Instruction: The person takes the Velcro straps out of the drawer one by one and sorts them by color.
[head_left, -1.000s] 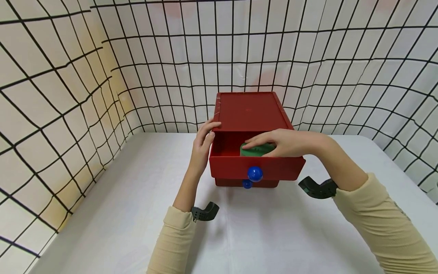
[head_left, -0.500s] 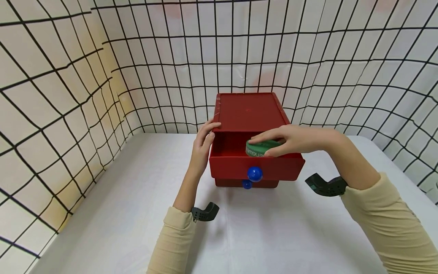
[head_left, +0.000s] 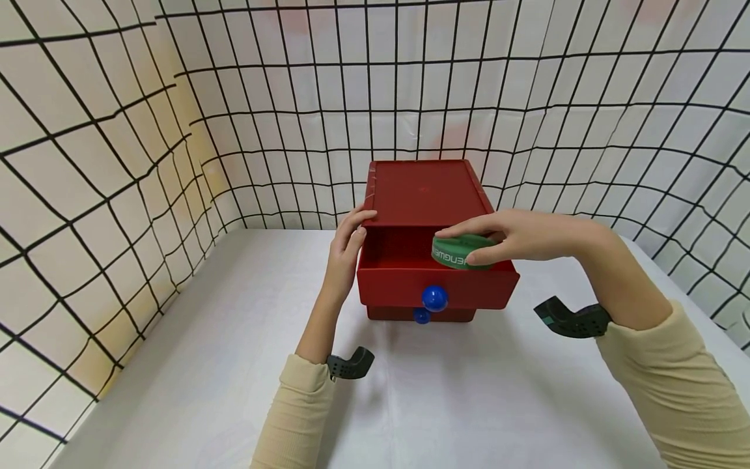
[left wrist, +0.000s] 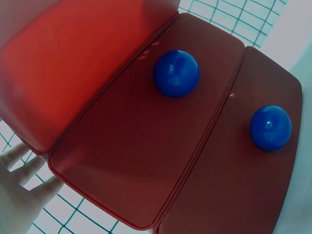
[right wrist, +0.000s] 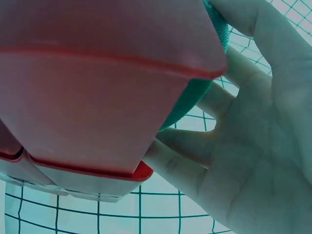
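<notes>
A red drawer cabinet (head_left: 426, 192) stands on the table with its top drawer (head_left: 404, 286) pulled out. The left hand (head_left: 346, 254) rests against the cabinet's left side, fingertips over the top edge; in the left wrist view its fingers (left wrist: 30, 170) lie along that side. Over the right part of the open drawer, the right hand (head_left: 515, 238) pinches a rolled green strap (head_left: 457, 251) with white lettering between thumb and fingers. In the right wrist view, the drawer hides most of the strap (right wrist: 187, 102), whose woven edge shows beside the fingers.
Two lower drawer fronts with blue knobs (left wrist: 176, 73) show in the left wrist view, both pushed in. White walls with a black grid (head_left: 305, 130) surround the white table (head_left: 234, 365) at the back and sides.
The right hand has lifted the green strap up and to the right from inside the drawer, and more of its lettering shows. The left hand has stayed in place.
</notes>
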Available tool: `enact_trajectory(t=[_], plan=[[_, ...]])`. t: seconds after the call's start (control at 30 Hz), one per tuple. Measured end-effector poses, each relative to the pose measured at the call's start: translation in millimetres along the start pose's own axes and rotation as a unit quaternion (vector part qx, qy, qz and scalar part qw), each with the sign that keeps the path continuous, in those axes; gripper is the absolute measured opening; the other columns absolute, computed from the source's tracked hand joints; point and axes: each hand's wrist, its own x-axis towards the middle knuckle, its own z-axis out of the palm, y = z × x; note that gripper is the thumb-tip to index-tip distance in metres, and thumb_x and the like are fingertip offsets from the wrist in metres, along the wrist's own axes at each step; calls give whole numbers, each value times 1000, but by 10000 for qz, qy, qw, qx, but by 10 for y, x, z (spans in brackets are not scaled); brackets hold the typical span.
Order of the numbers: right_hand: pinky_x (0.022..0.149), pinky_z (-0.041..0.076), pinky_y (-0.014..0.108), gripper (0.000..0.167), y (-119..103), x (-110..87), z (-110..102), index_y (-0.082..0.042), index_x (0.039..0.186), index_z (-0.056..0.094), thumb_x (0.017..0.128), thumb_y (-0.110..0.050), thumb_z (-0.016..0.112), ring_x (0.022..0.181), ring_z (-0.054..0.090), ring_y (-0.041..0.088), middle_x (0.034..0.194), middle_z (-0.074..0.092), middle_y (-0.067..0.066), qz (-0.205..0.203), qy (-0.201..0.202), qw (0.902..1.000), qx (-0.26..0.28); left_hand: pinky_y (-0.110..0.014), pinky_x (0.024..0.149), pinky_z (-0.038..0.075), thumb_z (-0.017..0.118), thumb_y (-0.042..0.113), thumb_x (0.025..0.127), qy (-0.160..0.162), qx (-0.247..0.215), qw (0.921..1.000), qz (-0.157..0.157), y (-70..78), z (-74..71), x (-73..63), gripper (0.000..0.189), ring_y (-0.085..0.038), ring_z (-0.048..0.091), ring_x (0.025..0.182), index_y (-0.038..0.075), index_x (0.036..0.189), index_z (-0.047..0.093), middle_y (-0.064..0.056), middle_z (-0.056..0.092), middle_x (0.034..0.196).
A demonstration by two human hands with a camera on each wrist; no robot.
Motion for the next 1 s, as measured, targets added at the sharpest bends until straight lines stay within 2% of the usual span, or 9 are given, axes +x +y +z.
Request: enact_trajectory(t=[0.2,0.47,0.6,0.77,0.87,1.0], plan=[[76,46,33,47,16,-44,-4,-29,134,44,88,-31,56,103,46,24,111,52,5,-76,65,9999,48,-47,107,28,34,14,95,-20,6,9999,-111,225,24,-50,35,-24,27,134,2,125,47,-12,30,145],[77,46,34,45,-5,-179,-59,-32,132,46,88,-30,56,109,45,21,129,51,-1,-259,464,9982,-271,-45,108,28,34,13,96,-32,15,9999,-139,248,25,-52,35,-23,27,134,1,126,47,-12,30,145],[83,45,37,45,-16,-244,-55,-34,132,45,88,-29,56,113,45,20,129,51,-5,-335,591,9973,-274,-45,108,28,34,13,96,-24,-8,9999,-121,250,21,-51,35,-22,27,134,1,126,47,-12,30,145],[81,46,39,45,-3,-322,1,-39,129,46,87,-30,59,116,43,21,136,45,-5,-322,1073,9928,-420,-46,108,28,34,13,96,-42,-38,9999,-104,263,21,-51,35,-23,27,134,0,126,47,-13,30,145],[79,47,34,46,10,-368,51,-40,128,47,86,-29,60,121,40,23,141,39,-4,-412,1412,9874,-578,-46,108,28,34,13,95,-30,-34,9999,-111,266,22,-50,35,-23,27,134,0,126,47,-13,30,145],[80,45,24,47,42,-412,119,-38,128,48,86,-23,61,127,37,20,143,36,-11,-724,1860,9761,-854,-45,108,28,34,13,95,-17,-41,9999,-121,267,22,-54,35,-23,27,134,0,126,47,-13,30,145]])
